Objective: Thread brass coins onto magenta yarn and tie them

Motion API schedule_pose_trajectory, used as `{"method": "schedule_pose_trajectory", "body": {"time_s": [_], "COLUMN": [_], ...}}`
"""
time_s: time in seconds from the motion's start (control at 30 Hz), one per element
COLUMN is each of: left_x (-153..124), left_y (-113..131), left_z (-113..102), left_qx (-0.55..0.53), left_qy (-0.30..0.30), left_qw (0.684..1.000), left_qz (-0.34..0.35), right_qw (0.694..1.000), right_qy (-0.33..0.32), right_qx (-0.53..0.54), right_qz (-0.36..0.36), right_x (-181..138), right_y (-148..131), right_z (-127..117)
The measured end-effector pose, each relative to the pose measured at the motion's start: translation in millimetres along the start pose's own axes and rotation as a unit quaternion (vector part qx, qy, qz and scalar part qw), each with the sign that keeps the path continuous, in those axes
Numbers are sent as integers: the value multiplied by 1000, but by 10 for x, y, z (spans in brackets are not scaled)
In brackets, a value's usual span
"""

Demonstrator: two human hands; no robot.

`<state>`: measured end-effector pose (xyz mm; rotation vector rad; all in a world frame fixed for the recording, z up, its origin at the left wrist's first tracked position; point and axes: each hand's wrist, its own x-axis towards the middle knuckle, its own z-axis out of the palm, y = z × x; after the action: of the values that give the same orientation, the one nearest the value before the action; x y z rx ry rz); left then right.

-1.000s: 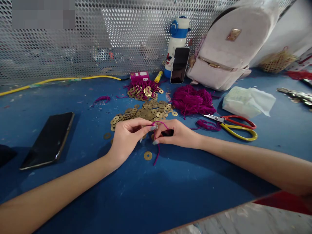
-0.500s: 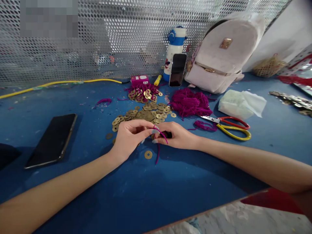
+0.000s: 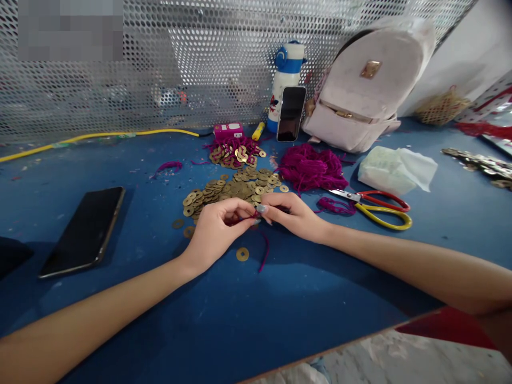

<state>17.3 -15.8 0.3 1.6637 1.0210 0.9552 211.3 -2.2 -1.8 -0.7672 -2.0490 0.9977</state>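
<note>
My left hand (image 3: 218,229) and my right hand (image 3: 290,216) meet fingertip to fingertip over the blue table. Both are pinched on a short purple cord (image 3: 264,253), whose loose end hangs down below the fingers. Whether a coin is on the cord between the fingertips is hidden. Just behind the hands lies a heap of brass coins (image 3: 236,188) with square holes. One single coin (image 3: 242,254) rests flat in front of my left hand. Past the heap, more coins are tied with purple cord (image 3: 236,152).
A purple yarn bundle (image 3: 314,168) and scissors (image 3: 372,205) with red and yellow handles lie right of the heap. A dark phone (image 3: 85,230) lies at the left. A propped phone (image 3: 292,113), a bottle (image 3: 286,72) and a pale backpack (image 3: 368,90) stand at the back.
My right fingers have shifted up and closed in against the left fingertips. The cord end that stuck out over the right fingers is now drawn in between the hands.
</note>
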Motion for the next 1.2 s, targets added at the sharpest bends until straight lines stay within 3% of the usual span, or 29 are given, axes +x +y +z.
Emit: {"method": "schedule_pose_trajectory", "body": {"time_s": [0.17,0.37,0.5,0.73,0.8,0.97,1.1,1.2], "left_x": [7,1,5,25,27,22,33,50], "left_y": [7,17,-2,-6,1,3,-4,-5], "left_z": [-5,7,-6,-47,-56,-67,-62,-58], "left_qx": [26,60,26,13,10,13,26,45], "left_qy": [-7,-9,-15,54,56,60,77,72], "left_qw": [1000,998,1000,998,998,998,997,996], "left_qz": [-5,8,0,7,18,33,13,17], "right_qw": [999,983,977,956,969,999,997,987], "right_qy": [1,105,125,238,214,21,39,60], "right_qx": [41,147,158,156,108,-40,-53,-104], "right_qz": [-7,40,71,76,60,-3,-32,-106], "right_x": [-11,-25,-2,49,49,40,3,-52], "right_y": [9,127,189,191,153,112,126,71], "right_z": [-23,-32,-4,-6,-11,17,48,66]}}
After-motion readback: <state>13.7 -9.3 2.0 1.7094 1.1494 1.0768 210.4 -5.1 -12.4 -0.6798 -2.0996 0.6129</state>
